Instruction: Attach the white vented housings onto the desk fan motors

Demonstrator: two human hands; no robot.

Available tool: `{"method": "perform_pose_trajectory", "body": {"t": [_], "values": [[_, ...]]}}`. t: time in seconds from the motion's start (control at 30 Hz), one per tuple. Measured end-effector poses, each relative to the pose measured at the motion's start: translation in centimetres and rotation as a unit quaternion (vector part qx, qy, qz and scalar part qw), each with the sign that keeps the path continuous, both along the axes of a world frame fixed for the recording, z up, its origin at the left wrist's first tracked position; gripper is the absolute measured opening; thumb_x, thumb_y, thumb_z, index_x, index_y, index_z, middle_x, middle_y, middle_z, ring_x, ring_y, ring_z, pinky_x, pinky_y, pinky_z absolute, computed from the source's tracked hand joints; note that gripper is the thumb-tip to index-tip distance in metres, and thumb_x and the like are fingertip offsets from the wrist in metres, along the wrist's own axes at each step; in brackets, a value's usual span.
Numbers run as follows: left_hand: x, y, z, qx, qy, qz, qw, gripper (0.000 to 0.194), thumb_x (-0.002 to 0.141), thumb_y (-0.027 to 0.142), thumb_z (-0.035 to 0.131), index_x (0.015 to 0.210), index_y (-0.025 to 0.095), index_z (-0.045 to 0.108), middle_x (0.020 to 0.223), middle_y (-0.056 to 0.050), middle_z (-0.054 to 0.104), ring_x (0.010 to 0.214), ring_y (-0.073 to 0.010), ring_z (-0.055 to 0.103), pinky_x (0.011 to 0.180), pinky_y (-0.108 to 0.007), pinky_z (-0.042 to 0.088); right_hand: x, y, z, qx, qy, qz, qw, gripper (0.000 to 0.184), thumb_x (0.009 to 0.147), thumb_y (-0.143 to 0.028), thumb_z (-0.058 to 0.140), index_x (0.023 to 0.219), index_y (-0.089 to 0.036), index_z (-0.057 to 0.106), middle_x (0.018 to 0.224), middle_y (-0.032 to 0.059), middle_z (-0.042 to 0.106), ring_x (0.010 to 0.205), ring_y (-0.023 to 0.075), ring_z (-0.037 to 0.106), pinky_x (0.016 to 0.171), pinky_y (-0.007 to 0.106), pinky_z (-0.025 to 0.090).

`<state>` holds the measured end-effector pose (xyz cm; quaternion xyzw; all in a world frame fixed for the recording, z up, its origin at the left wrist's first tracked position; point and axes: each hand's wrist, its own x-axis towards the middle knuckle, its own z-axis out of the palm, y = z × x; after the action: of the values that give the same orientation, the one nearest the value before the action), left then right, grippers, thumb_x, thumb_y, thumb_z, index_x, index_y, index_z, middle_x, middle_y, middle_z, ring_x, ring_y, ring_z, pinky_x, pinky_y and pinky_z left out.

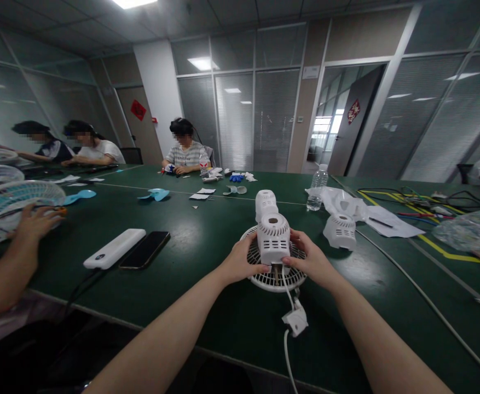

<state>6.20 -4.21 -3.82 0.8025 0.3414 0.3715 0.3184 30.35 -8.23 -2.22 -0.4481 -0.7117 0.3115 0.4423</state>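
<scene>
Both my hands grip a white vented motor cover [274,241] above a round white fan grille [260,280] that lies on the table. My left hand [243,260] wraps its left side, thumb at the lower front edge. From the right, my right hand [310,260] closes round it, thumb also at the lower edge. A white cord runs down from under the cover to a small white switch box [295,318]. Right behind stands another white housing [266,202], partly hidden by the cover. What lies inside the cover is hidden.
A similar white cover [340,231], a water bottle [317,187] and paper [395,220] lie to the right. A white power bank [115,249] and black phone [145,250] lie left. At far left a co-worker's hand [34,221] touches another fan grille [22,197]. Several people sit around the table.
</scene>
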Motion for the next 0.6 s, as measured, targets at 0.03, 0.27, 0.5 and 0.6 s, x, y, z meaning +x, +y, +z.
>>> {"method": "perform_pose_trajectory", "body": {"t": [0.03, 0.27, 0.5, 0.6], "values": [[-0.01, 0.01, -0.01, -0.001, 0.0, 0.001, 1.0, 0.096, 0.056, 0.043, 0.082, 0.138, 0.022, 0.038, 0.136, -0.013, 0.049, 0.125, -0.0368, 0.045, 0.106, -0.056, 0.032, -0.01, -0.01, -0.04, -0.002, 0.001, 0.002, 1.0, 0.074, 0.071, -0.036, 0.076, 0.134, -0.028, 0.039, 0.134, 0.009, 0.052, 0.127, 0.0274, 0.047, 0.108, 0.05, 0.036], [0.07, -0.04, 0.06, 0.024, 0.023, -0.009, 0.999, 0.097, 0.06, 0.046, 0.079, 0.142, 0.023, 0.032, 0.14, -0.012, 0.046, 0.127, -0.0351, 0.044, 0.108, -0.053, 0.032, -0.22, 0.04, -0.45, 0.002, 0.031, 0.032, 0.999, 0.075, 0.074, -0.035, 0.074, 0.137, -0.03, 0.033, 0.142, 0.0084, 0.045, 0.134, 0.0261, 0.039, 0.112, 0.051, 0.027], [0.1, -0.04, 0.25, 0.059, 0.069, -0.014, 0.996, 0.101, 0.065, 0.049, 0.075, 0.147, 0.025, 0.02, 0.149, -0.01, 0.035, 0.134, -0.0344, 0.035, 0.111, -0.053, 0.026, -0.42, 0.16, -0.67, 0.005, 0.071, 0.06, 0.996, 0.084, 0.074, -0.033, 0.075, 0.142, -0.033, 0.025, 0.149, 0.0075, 0.036, 0.138, 0.0248, 0.032, 0.115, 0.049, 0.022], [0.09, 0.01, -0.16, 0.053, 0.065, -0.007, 0.996, 0.112, 0.066, 0.05, 0.075, 0.149, 0.025, 0.005, 0.149, -0.013, 0.032, 0.135, -0.035, 0.034, 0.111, -0.055, 0.024, -0.4, 0.12, -0.75, -0.014, 0.075, 0.057, 0.995, 0.091, 0.075, -0.035, 0.073, 0.146, -0.036, 0.016, 0.151, 0.0067, 0.033, 0.139, 0.0251, 0.029, 0.115, 0.05, 0.019]]}}
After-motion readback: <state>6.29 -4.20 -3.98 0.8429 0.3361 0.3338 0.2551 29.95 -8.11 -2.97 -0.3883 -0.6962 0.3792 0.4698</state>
